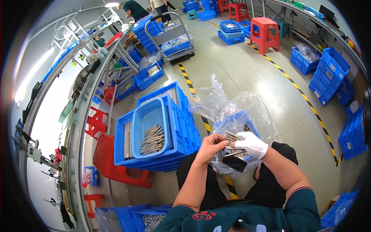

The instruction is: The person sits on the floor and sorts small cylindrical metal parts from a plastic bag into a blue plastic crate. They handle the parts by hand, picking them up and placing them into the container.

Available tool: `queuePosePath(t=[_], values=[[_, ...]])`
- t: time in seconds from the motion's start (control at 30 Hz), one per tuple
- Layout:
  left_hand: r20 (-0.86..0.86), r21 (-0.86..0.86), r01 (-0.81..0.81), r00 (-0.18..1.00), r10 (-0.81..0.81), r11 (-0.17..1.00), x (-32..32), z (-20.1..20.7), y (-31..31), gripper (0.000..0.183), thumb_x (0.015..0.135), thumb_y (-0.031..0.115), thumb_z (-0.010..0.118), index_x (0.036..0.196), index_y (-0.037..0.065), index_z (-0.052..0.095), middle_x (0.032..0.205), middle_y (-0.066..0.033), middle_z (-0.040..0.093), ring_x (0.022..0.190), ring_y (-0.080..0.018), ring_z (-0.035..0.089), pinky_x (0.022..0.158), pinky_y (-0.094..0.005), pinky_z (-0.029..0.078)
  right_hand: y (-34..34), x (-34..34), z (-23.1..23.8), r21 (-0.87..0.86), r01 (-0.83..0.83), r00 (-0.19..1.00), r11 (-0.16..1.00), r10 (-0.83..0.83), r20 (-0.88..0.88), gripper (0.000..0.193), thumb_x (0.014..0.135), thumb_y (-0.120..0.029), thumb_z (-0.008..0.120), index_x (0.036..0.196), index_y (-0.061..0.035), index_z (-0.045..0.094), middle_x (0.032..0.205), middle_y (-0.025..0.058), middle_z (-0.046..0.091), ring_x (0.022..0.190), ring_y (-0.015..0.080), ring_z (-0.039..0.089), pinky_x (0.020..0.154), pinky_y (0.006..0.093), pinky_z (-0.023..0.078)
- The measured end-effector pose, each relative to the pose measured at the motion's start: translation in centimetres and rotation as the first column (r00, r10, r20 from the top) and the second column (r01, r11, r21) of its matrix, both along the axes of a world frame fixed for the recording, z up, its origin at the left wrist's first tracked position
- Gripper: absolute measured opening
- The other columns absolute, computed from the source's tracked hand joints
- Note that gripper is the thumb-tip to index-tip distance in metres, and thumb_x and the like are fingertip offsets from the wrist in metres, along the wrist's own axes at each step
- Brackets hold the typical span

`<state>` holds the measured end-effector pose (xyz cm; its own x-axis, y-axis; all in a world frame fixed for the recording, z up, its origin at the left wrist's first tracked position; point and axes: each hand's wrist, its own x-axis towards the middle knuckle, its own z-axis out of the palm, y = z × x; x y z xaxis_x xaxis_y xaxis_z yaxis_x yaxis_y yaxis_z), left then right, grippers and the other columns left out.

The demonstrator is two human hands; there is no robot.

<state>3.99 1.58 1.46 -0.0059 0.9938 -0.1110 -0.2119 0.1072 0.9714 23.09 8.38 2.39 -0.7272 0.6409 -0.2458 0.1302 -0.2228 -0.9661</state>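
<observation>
In front of my knees, my right hand (pixel 252 144), in a white glove, is closed round a bunch of thin metal rods (pixel 233 137). My bare left hand (pixel 211 147) meets it from the left, thumb and fingers pinched at the rods' ends. Both hands are above a blue bin (pixel 223 124) lined with a clear plastic bag (pixel 259 110). More rods and a flat black object (pixel 234 163) lie below the hands. To the left, a light-blue tub (pixel 167 120) holds a loose pile of similar rods (pixel 153 141), resting on stacked blue crates (pixel 178 143).
Red stools (pixel 112 160) stand beside the crates, under a long workbench (pixel 92 89). A trolley (pixel 172 36) with a blue crate is farther off. Striped floor tape (pixel 297 89) runs past on the right, near more stacked crates (pixel 328 75). Two people are at the back.
</observation>
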Motion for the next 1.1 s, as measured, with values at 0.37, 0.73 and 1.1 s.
queuePosePath(t=[0.37, 0.73, 1.1], values=[[0.014, -0.063, -0.011, 1.000, 0.012, 0.998, -0.2, -0.9, 0.4, 0.019, 0.083, 0.019, 0.068, 0.083, 0.001, 0.062, 0.072, -0.0006, 0.058, 0.064, -0.0084, 0.050, 0.058, -0.0234, 0.041, 0.3, -0.6, -0.9, 0.294, 0.032, 0.995, 0.955, -0.058, 0.080, 0.031, 0.083, -0.030, 0.060, 0.086, 0.0007, 0.060, 0.070, 0.0076, 0.055, 0.066, 0.0144, 0.049, 0.061, 0.0309, 0.041], [-0.010, -0.049, -0.061, 0.998, 0.061, 0.997, 0.4, -1.7, 0.6, 0.018, 0.084, 0.018, 0.066, 0.079, 0.001, 0.062, 0.070, -0.0014, 0.059, 0.061, -0.0088, 0.051, 0.057, -0.0239, 0.041, 0.4, -0.6, -1.2, 0.332, 0.090, 0.989, 0.939, -0.123, 0.078, 0.029, 0.083, -0.027, 0.059, 0.083, 0.0023, 0.056, 0.069, 0.0130, 0.056, 0.063, 0.0188, 0.049, 0.060, 0.0354, 0.042], [0.096, -0.049, -0.164, 0.981, 0.168, 0.985, -0.2, -0.5, 0.7, 0.018, 0.085, 0.019, 0.066, 0.082, 0.001, 0.064, 0.064, -0.0007, 0.058, 0.057, -0.0065, 0.050, 0.055, -0.0195, 0.039, 0.2, -0.6, -0.5, 0.225, 0.036, 0.996, 0.974, -0.054, 0.075, 0.033, 0.083, -0.032, 0.061, 0.081, 0.0014, 0.058, 0.066, 0.0070, 0.053, 0.064, 0.0136, 0.046, 0.060, 0.0297, 0.039]])
